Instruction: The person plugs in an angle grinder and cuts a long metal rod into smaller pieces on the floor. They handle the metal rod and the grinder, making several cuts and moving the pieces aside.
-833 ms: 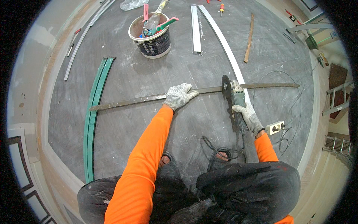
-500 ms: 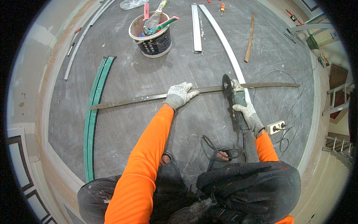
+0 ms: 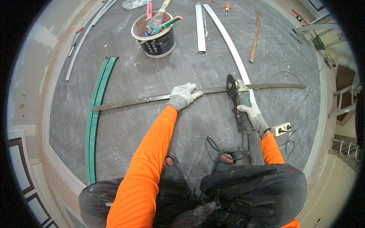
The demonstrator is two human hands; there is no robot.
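Note:
A long, narrow dark metal strip (image 3: 133, 102) lies crosswise in front of me. Its left end rests on a pair of green metal profiles (image 3: 97, 114), and towards its right it crosses a long white profile (image 3: 228, 42). My left hand (image 3: 183, 96), in a grey-white knit glove, is closed over the middle of the strip. In my gloved right hand (image 3: 254, 116) is an angle grinder (image 3: 242, 99), gripped by its body. The grinder's dark cutting disc (image 3: 230, 86) stands upright at the strip; whether it touches the metal, I cannot tell.
A bucket (image 3: 156, 45) of hand tools stands beyond the strip. A white power strip (image 3: 281, 129) with plugs and loose cord lies right of the grinder. Further off are a short white profile (image 3: 200, 30), a wooden stick (image 3: 254, 38) and a screwdriver (image 3: 227, 8). Grinder cable (image 3: 216, 146) loops near my feet.

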